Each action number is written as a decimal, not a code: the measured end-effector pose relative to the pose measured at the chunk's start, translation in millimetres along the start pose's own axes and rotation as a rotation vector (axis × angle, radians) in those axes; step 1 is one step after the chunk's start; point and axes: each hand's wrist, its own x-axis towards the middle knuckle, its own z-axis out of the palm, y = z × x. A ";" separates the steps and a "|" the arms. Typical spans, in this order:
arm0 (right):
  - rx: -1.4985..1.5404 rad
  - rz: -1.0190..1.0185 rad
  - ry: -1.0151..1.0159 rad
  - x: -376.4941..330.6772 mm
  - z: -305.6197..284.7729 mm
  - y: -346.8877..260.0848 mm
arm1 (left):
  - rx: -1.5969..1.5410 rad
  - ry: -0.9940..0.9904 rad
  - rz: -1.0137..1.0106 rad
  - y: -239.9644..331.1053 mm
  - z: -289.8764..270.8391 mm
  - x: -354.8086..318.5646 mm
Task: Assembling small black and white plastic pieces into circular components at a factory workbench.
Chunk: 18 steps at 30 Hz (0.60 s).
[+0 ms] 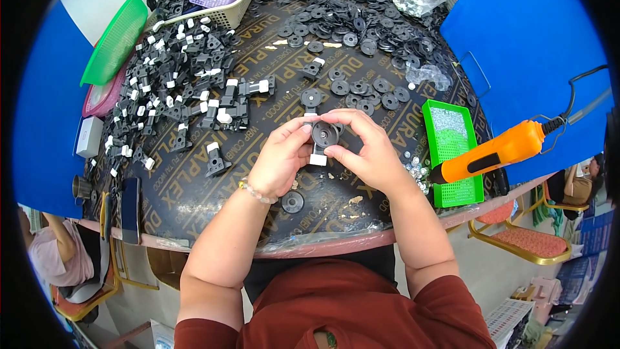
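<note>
Both my hands are together over the middle of the table, closed round a black wheel-like part (325, 134) with a white block at its near end. My left hand (287, 155) pinches it from the left, thumb on its edge. Fingers of my right hand (365, 145) curl round its far and right sides, with the thumb by the white block. Just beyond lies another round black piece (310, 97). A single black disc (292, 201) rests on the table below my hands. Several loose black discs (361, 90) lie beyond my right hand.
Black brackets with white ends (174, 90) are heaped at left, black discs (336, 6) at the back. An orange power screwdriver (494, 152) hangs over a green tray (478, 184) of small metal parts at right. Blue panels (536, 45) flank the table; baskets (119, 39) stand back left.
</note>
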 end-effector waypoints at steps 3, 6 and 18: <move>-0.090 -0.014 -0.034 2.4 0.6 -3.1 | 0.045 0.031 -0.008 2.1 -0.4 -0.8; -0.172 -0.009 -0.071 8.4 -0.1 -11.6 | 0.065 0.061 0.013 -1.0 0.9 -0.9; -0.318 0.008 -0.074 74.0 16.9 -17.4 | 0.330 0.401 0.389 35.4 -19.3 3.8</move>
